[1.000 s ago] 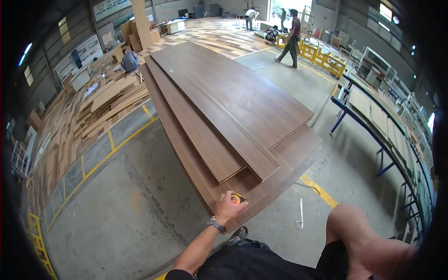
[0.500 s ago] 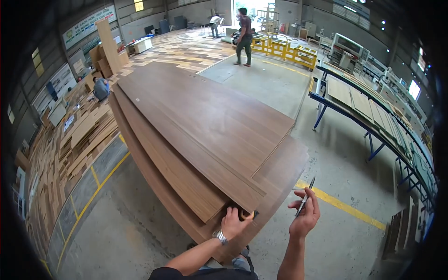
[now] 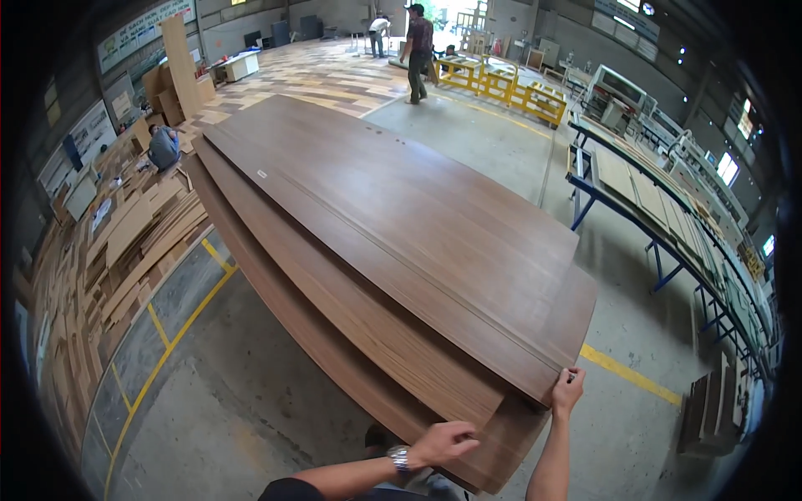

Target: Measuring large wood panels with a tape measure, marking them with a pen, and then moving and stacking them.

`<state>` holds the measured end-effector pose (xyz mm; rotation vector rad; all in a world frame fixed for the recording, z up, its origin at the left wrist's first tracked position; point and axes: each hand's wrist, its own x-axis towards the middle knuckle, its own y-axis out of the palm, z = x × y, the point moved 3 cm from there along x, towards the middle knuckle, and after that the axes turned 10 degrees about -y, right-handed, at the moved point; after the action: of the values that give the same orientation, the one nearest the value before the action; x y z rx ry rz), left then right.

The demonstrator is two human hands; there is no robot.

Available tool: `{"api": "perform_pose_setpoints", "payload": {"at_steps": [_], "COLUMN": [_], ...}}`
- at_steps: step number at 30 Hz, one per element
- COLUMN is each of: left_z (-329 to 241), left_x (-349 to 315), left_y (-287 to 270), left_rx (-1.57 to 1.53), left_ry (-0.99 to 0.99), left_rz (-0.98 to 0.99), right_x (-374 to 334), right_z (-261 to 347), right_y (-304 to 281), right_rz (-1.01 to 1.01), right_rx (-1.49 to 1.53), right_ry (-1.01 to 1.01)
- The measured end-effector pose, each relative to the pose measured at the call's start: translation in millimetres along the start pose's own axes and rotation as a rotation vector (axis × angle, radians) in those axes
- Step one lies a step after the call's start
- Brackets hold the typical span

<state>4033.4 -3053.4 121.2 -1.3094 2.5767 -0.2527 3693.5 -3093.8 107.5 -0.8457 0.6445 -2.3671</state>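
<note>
A long brown wood-grain panel [image 3: 401, 217] lies on top of a stack, its near corner toward me. My right hand [image 3: 568, 391] is closed around that near corner, with a small dark tip showing between its fingers; the rest of that item is hidden. To the left, a second brown panel [image 3: 376, 330] sticks out from underneath, and a lower panel [image 3: 326, 359] juts out further. My left hand [image 3: 444, 444], wearing a metal watch [image 3: 399, 457], hovers over or touches the near end of the lower boards. Its fingers are loosely bent and apart, with nothing visible in them.
Blue-framed roller stands [image 3: 660, 271] carrying boards run along the right. Dark boards [image 3: 713, 409] stand at the lower right. Loose planks [image 3: 138, 242] cover the left floor near a crouching person [image 3: 164, 148]. Another person [image 3: 418, 54] stands by yellow frames [image 3: 501, 83].
The top panel's near end now reaches further right and nearer. My right hand went from holding up a slim pen-like tool to gripping the corner. The tan-and-black item left my left hand's view.
</note>
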Motion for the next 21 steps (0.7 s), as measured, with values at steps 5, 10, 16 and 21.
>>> {"api": "perform_pose_setpoints", "payload": {"at_steps": [5, 10, 16, 21], "left_z": [51, 63, 66, 116], "left_x": [-26, -21, -16, -17], "left_y": [-118, -189, -272, -328], "left_rx": [0.014, -0.471, -0.827, -0.01], "left_ry": [-0.27, -0.372, -0.32, -0.582], "left_rz": [-0.29, -0.462, -0.792, -1.248], "right_x": [37, 26, -100, -212], "right_z": [-64, -29, 25, 94], "right_y": [13, 0, -62, -95], "right_rz": [0.004, 0.112, 0.025, 0.111], "right_rx": [0.207, 0.36, 0.548, 0.627], "right_ry": [0.056, 0.068, 0.151, 0.35]}}
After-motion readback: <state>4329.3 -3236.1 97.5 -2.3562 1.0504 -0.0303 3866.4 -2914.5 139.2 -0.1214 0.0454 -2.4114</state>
